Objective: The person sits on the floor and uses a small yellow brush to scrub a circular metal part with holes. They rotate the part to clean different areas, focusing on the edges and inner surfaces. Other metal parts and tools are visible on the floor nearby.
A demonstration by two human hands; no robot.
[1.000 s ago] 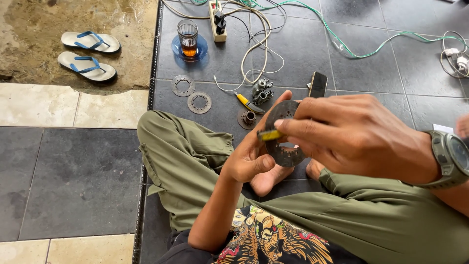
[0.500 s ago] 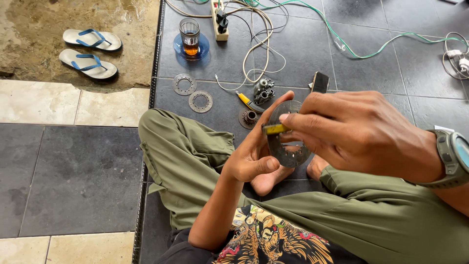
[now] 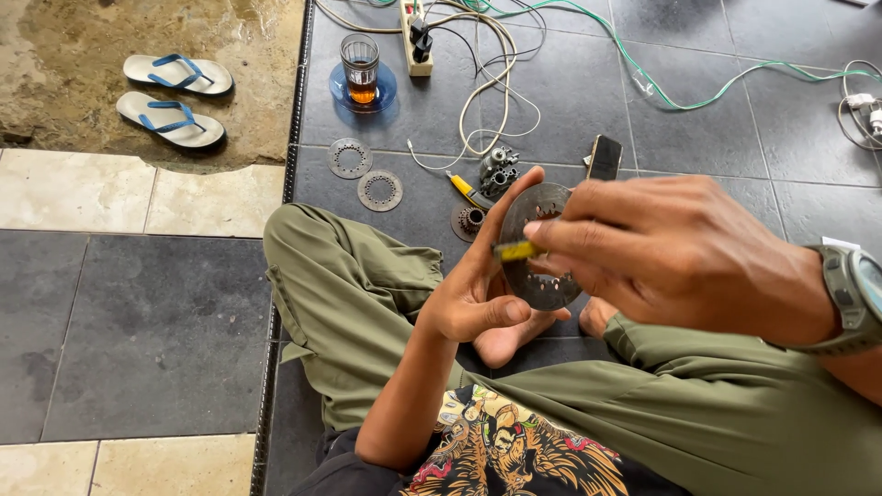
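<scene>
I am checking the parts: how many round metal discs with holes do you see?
3. One larger disc is held in the left hand, with the right hand against it. Two smaller discs lie on the floor tiles. Others may be hidden behind the hands.

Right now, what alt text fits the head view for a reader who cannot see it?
A seated person's left hand holds a round metal disc while the right hand presses a yellow-handled tool to it. Two smaller discs lie on the tiled floor.

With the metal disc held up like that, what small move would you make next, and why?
Probably draw the yellow tool a little further across the metal disc: the right hand pinches it against the disc's face, and the left hand props the disc from behind.
</scene>
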